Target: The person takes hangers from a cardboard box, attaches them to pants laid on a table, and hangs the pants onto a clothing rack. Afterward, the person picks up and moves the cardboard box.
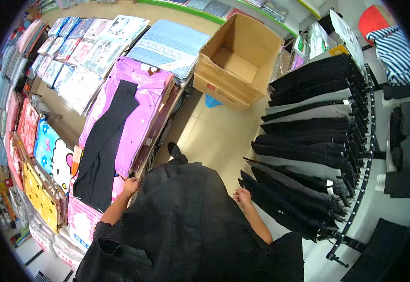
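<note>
Left of centre: left hand [130, 186] beside black trousers [103, 146] on purple cloth [141, 123]. Right of centre: right hand [243, 196] near hanging clothes [280, 205]. Curled fingers on both; cannot tell if gripping.

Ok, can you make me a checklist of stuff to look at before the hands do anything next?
1. Black garment lying stretched out on the purple fabric: ok.
2. Left hand free of things: cannot tell; it is beside the fabric's edge, grip unclear.
3. Right hand off the hanging garments: cannot tell; it is right by their edges.
4. Hanging garments lined up along the rail: ok.
5. Cardboard box closed: not ok, its top is open.
</note>
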### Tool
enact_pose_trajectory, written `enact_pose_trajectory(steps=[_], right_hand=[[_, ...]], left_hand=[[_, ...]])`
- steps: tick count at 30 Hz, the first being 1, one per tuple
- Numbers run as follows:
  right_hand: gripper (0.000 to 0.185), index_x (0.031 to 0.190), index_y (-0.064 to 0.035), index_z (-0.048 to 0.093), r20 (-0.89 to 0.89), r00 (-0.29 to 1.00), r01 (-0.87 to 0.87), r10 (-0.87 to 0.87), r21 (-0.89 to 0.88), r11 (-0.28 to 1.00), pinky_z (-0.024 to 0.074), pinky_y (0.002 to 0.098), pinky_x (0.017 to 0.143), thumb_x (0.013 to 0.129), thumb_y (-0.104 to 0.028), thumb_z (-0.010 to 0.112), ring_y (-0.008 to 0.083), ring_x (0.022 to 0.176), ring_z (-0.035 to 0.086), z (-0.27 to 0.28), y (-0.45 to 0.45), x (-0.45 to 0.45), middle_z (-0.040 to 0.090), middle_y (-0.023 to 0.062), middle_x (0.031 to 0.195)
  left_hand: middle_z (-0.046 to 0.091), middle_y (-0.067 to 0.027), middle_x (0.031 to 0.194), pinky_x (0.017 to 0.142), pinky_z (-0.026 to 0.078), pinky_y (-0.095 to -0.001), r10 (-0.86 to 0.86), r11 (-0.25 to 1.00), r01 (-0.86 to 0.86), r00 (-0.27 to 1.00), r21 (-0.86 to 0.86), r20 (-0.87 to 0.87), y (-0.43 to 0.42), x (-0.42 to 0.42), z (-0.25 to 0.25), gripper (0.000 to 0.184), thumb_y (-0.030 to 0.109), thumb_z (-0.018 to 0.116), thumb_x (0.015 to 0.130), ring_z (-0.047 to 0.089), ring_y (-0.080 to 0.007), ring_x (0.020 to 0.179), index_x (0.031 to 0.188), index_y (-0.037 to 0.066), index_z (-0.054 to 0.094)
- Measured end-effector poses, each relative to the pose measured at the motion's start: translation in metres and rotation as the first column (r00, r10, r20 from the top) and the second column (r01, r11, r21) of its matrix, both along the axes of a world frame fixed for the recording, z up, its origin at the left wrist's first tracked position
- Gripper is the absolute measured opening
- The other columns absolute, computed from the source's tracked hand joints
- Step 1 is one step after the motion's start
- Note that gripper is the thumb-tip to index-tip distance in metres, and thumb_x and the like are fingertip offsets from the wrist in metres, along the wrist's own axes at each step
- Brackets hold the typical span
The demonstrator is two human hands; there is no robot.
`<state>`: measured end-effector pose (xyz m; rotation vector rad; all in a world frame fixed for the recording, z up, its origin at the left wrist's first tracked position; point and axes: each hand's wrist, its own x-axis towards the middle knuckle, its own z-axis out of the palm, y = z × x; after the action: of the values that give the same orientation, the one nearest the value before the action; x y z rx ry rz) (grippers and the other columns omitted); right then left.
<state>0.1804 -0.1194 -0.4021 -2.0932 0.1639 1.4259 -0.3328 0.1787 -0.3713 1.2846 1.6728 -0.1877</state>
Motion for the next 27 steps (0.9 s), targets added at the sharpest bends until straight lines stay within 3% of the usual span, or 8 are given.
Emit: enact_pose_trajectory(steps=[3,7,11,15,20,23,25,27], right_hand=[[0.016,0.1,-0.0045,0.063,0.057,0.997,-0.049,0.049,-0.012,0.999,0.05,0.0302,0.06,0.098,-0.019,0.057,0.0168,0.067,0.066,0.028,0.061,0.008,0.068,0.008,0.086],[0.015,0.099,-0.0034,0.063,0.132,0.989,-0.072,0.06,0.09,0.993,0.0495,0.0293,0.06,0.099,-0.016,0.056,0.0153,0.063,0.063,0.035,0.121,0.026,0.066,0.0072,0.082],[0.012,0.099,-0.0033,0.063,0.327,0.939,-0.204,0.111,0.267,0.942,0.0467,0.0255,0.057,0.099,-0.016,0.061,0.0103,0.062,0.06,0.068,0.196,0.042,0.065,0.0031,0.078],[0.013,0.103,-0.0041,0.064,0.401,0.911,-0.265,0.099,0.384,0.884,0.045,0.0235,0.059,0.1,-0.016,0.059,0.0095,0.064,0.06,0.11,0.289,0.078,0.065,0.0017,0.08],[0.018,0.106,-0.0004,0.065,0.459,0.887,-0.305,0.044,0.513,0.803,0.0507,0.025,0.065,0.1,-0.017,0.06,0.0098,0.07,0.063,0.173,0.451,0.152,0.067,0.0034,0.083],[0.018,0.106,0.0002,0.065,0.358,0.934,-0.236,0.012,0.591,0.771,0.0513,0.0253,0.065,0.1,-0.016,0.059,0.0104,0.069,0.061,0.15,0.55,0.201,0.065,0.0037,0.08],[0.016,0.105,0.0,0.065,0.338,0.935,-0.306,0.112,0.601,0.739,0.0513,0.025,0.065,0.099,-0.014,0.06,0.0098,0.069,0.061,0.091,0.604,0.235,0.063,0.0037,0.078],[0.017,0.106,-0.0008,0.066,0.29,0.904,-0.414,0.315,0.407,0.814,0.0549,0.0284,0.069,0.093,-0.01,0.06,0.0147,0.071,0.064,0.026,0.649,0.262,0.068,0.0075,0.087]], left_hand=[[0.068,-0.0093,0.074,0.062,0.052,-0.0341,-0.032,0.999,0.032,0.999,-0.005,0.007,0.031,0.007,-0.017,0.025,0.02,0.06,0.092,0.064,-0.0193,0.064,0.089,-0.003,0.07],[0.068,-0.0085,0.075,0.06,0.052,-0.0341,0.275,0.953,-0.245,0.948,-0.18,0.163,0.077,0.023,-0.027,0.023,0.022,0.06,0.092,0.064,-0.0189,0.064,0.092,0.0,0.069],[0.068,-0.0082,0.076,0.059,0.051,-0.0324,0.36,0.918,-0.297,0.902,-0.264,0.236,0.113,0.032,-0.046,0.023,0.023,0.059,0.094,0.065,-0.0176,0.066,0.09,0.002,0.068],[0.068,-0.0087,0.075,0.059,0.05,-0.0311,0.296,0.943,-0.248,0.93,-0.221,0.219,0.149,0.056,-0.035,0.025,0.023,0.058,0.096,0.065,-0.0172,0.065,0.09,0.001,0.067],[0.067,-0.0088,0.075,0.059,0.05,-0.0286,0.461,0.878,-0.406,0.86,-0.253,0.221,0.191,0.091,-0.002,0.025,0.02,0.056,0.098,0.064,-0.017,0.065,0.087,0.0,0.066],[0.065,-0.0072,0.073,0.056,0.047,-0.027,0.541,0.836,-0.514,0.831,-0.193,0.13,0.209,0.13,0.037,0.026,0.019,0.055,0.1,0.061,-0.015,0.062,0.085,0.001,0.065],[0.065,-0.007,0.073,0.056,0.046,-0.0267,0.577,0.807,-0.555,0.814,-0.202,0.07,0.207,0.14,0.051,0.026,0.021,0.055,0.101,0.061,-0.0144,0.062,0.086,0.002,0.066],[0.069,-0.0059,0.079,0.058,0.047,-0.0271,0.416,0.878,-0.432,0.902,-0.206,-0.117,0.205,0.148,0.057,0.029,0.027,0.056,0.101,0.063,-0.013,0.066,0.09,0.003,0.068]])
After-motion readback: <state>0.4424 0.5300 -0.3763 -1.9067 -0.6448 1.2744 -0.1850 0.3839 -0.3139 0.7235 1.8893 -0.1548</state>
